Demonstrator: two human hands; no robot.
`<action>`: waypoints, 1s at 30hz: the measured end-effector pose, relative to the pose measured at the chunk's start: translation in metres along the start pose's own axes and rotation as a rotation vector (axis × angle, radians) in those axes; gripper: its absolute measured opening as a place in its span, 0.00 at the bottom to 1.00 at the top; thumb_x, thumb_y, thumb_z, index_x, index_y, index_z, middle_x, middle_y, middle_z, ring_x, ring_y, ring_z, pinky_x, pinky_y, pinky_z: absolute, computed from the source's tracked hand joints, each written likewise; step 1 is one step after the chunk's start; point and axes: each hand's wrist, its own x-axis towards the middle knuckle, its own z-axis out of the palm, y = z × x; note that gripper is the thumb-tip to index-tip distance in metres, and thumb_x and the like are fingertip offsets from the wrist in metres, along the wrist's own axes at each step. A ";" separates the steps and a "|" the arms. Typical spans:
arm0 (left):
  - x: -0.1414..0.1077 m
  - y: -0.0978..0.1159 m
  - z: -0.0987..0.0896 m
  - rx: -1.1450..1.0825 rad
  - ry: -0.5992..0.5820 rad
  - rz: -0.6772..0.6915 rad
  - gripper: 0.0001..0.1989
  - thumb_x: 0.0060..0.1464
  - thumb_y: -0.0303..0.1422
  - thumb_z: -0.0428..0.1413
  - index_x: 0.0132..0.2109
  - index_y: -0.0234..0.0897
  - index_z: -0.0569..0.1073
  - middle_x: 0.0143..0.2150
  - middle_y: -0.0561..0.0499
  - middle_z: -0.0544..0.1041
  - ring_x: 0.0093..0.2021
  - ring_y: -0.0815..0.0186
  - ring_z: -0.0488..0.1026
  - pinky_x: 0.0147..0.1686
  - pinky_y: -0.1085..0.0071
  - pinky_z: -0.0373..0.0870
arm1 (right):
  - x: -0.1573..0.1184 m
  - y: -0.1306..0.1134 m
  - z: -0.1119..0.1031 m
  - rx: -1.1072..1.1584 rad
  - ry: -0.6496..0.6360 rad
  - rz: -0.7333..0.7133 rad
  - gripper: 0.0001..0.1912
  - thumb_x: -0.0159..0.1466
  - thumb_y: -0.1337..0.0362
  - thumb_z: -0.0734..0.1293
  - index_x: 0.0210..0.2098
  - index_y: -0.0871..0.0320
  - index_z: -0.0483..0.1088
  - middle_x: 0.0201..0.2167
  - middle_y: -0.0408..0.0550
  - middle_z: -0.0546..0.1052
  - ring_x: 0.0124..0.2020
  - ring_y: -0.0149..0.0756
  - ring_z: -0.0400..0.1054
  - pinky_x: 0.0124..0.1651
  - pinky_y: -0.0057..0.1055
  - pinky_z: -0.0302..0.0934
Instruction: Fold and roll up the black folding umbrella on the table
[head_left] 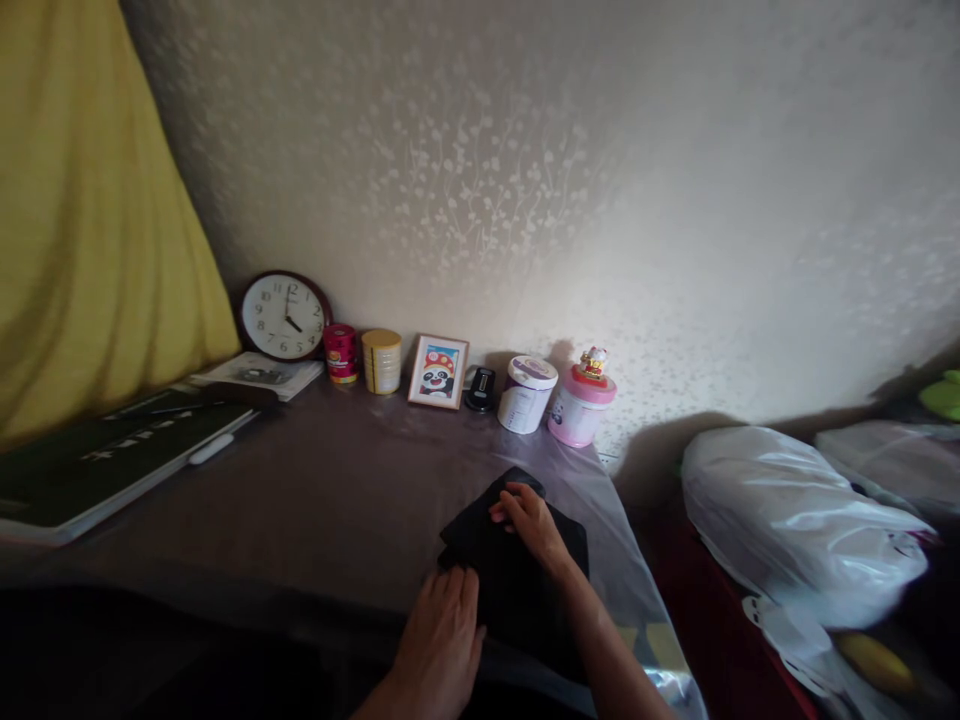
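Observation:
A black, flat item point(525, 590), which looks like folded cloth or a soft case, lies at the front right part of the table. My left hand point(444, 625) is at its left edge, fingers together and curled over the near left corner. On its upper part rests my right hand point(525, 515), with the fingers bent and drawn together against the black surface. Whether the right fingers pinch any of the material is too dark to tell.
Along the wall stand a clock point(285, 315), a red can point(341, 355), a yellow can point(382, 362), a panda picture frame point(439, 372), a black device point(481, 390) and two tubs point(527, 396). A large book point(112, 455) lies left; white bags point(795, 510) sit right.

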 end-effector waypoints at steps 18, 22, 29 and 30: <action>0.021 0.012 0.002 -0.007 0.059 0.106 0.23 0.50 0.27 0.52 0.55 0.33 0.62 0.57 0.40 0.64 0.55 0.53 0.63 0.50 0.55 0.65 | -0.014 0.009 0.005 -0.450 -0.007 -0.394 0.11 0.62 0.64 0.59 0.38 0.53 0.72 0.33 0.42 0.78 0.34 0.34 0.71 0.40 0.30 0.63; 0.017 0.014 0.033 0.046 0.075 0.004 0.33 0.46 0.24 0.54 0.60 0.31 0.55 0.60 0.34 0.61 0.56 0.52 0.64 0.49 0.58 0.68 | -0.030 0.009 0.003 -0.586 -0.022 -0.635 0.11 0.64 0.65 0.59 0.38 0.53 0.74 0.35 0.45 0.78 0.37 0.35 0.69 0.43 0.32 0.62; 0.013 0.017 0.043 0.124 0.156 -0.001 0.34 0.45 0.25 0.57 0.60 0.32 0.56 0.58 0.33 0.63 0.55 0.52 0.66 0.48 0.57 0.69 | -0.006 0.029 -0.018 -0.715 0.020 -0.824 0.13 0.66 0.64 0.58 0.44 0.55 0.72 0.45 0.48 0.76 0.54 0.40 0.62 0.56 0.43 0.55; 0.013 0.017 0.042 0.131 0.163 -0.001 0.34 0.45 0.26 0.57 0.60 0.32 0.57 0.58 0.33 0.64 0.55 0.51 0.66 0.48 0.57 0.69 | 0.002 0.032 -0.021 -0.734 0.033 -0.820 0.13 0.66 0.64 0.57 0.45 0.55 0.71 0.46 0.49 0.75 0.55 0.40 0.61 0.57 0.45 0.53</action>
